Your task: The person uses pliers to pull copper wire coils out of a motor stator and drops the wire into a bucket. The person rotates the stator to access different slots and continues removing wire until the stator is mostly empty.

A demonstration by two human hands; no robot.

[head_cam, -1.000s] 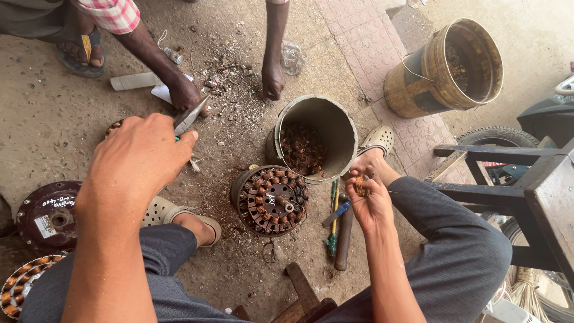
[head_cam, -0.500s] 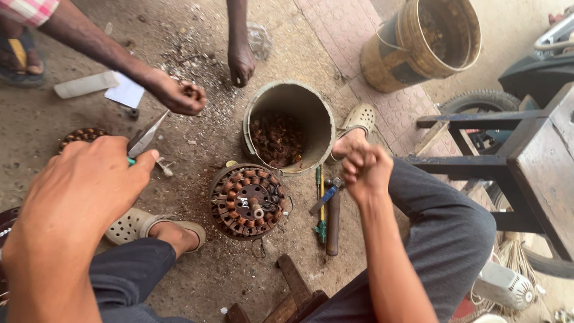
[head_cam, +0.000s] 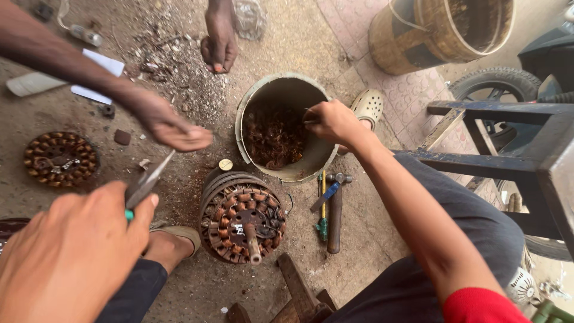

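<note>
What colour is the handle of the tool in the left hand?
Green, on the tool in the left hand; head view.

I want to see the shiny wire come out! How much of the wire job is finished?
Done: the round grey metal bucket already holds a pile of tangled copper wire. In hand: the right hand is over that bucket with a bit of wire, while the left hand grips green-handled pliers. Left: the round motor core and another copper-wound disc are full of windings.
</note>
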